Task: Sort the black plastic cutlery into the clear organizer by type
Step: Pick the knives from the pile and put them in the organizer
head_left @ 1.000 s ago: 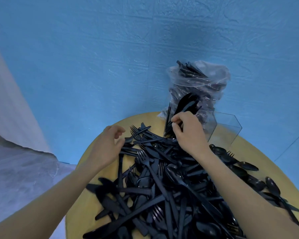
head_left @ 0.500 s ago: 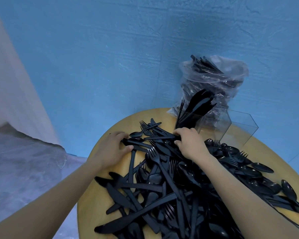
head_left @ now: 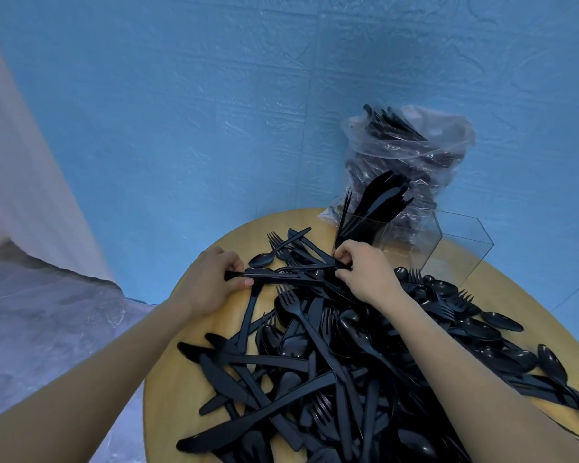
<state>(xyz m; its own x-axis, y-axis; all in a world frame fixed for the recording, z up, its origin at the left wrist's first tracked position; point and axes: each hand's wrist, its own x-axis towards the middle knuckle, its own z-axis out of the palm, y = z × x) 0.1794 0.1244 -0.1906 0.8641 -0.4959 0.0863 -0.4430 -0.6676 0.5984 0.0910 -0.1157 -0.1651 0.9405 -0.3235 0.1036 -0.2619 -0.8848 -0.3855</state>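
At pile's far edge: L hand point(head_left: 211, 282) & R hand point(head_left: 365, 272) pinch cutlery point(head_left: 281, 275).

Both forearms are stretched forward from the lower corners, converging toward the middle. The left hand point(head_left: 211, 282) is held palm down, its fingers and thumb curled in a grip on a thin black piece. The right hand point(head_left: 365, 272) is likewise curled, knuckles up, fingertips pinched together.

Looks like a plain room at home, can't say for sure
You've got a round yellow wooden table point(head_left: 168, 406) against a textured blue wall point(head_left: 214, 111), pale curtain point(head_left: 20, 168) left.
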